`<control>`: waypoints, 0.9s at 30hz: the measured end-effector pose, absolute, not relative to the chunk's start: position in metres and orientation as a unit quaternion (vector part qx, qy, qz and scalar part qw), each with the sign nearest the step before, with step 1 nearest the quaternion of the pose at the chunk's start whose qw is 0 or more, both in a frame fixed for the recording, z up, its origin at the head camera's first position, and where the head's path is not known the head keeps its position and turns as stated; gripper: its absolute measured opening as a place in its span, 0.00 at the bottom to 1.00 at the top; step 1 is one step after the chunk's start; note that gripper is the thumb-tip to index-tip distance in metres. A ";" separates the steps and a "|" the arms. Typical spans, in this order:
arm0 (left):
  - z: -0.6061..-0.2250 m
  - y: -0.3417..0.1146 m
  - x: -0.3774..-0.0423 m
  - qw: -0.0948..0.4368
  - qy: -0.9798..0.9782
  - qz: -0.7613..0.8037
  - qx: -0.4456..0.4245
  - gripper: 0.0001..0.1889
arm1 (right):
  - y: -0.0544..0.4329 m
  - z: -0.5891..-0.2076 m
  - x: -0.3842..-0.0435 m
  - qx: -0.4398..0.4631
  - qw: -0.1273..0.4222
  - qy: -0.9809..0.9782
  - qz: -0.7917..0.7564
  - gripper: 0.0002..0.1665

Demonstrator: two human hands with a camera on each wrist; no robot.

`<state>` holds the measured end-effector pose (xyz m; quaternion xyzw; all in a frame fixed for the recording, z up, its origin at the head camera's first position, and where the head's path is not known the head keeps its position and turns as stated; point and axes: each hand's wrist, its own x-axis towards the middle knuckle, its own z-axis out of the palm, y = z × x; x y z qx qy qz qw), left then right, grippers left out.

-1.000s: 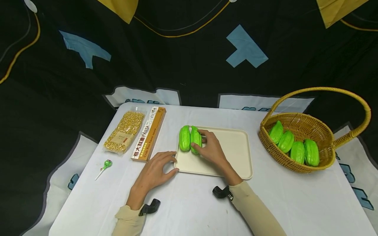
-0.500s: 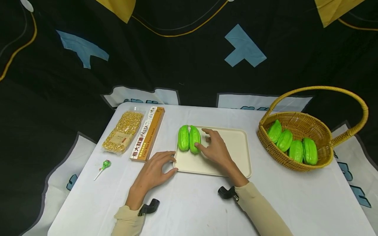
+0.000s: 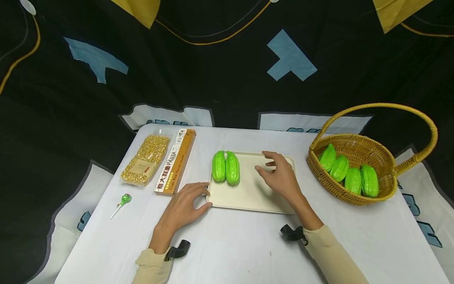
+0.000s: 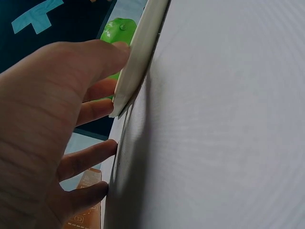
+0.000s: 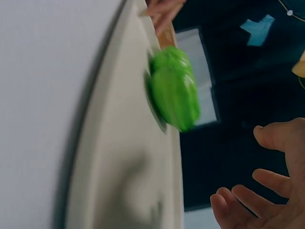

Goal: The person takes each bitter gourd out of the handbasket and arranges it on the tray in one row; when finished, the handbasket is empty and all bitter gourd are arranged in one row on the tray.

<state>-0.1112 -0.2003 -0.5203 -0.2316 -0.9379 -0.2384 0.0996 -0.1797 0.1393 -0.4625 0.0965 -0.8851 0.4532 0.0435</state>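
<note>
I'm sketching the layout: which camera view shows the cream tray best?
The head view: it shows nearly the whole tray from above. The left wrist view catches only an edge and corner; the right wrist view shows it steeply slanted, blurred and cut off by the frame.

A white cloth covers the table (image 3: 241, 252). Directly on it, near the middle, lies a beige tray (image 3: 252, 199). Taking the tray as the clock's centre, a wicker basket (image 3: 377, 150) stands at three o'clock, a pasta box (image 3: 175, 161) and corn bag (image 3: 149, 152) lie between nine and ten, and a lollipop (image 3: 124, 200) lies between eight and nine.
</note>
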 end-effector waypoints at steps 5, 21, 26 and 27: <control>-0.519 -0.201 -0.112 0.095 -0.939 -0.238 -0.231 0.14 | 0.163 -0.451 -0.173 0.102 0.060 -0.882 0.456 0.34; -0.520 -0.202 -0.111 0.098 -0.937 -0.244 -0.231 0.14 | 0.241 -0.427 -0.153 0.049 0.108 -0.908 0.402 0.31; -0.519 -0.201 -0.111 0.098 -0.934 -0.250 -0.234 0.14 | 0.264 -0.425 -0.149 0.026 0.113 -0.916 0.384 0.32; -0.519 -0.201 -0.111 0.098 -0.934 -0.251 -0.235 0.14 | 0.268 -0.425 -0.148 0.024 0.113 -0.917 0.383 0.33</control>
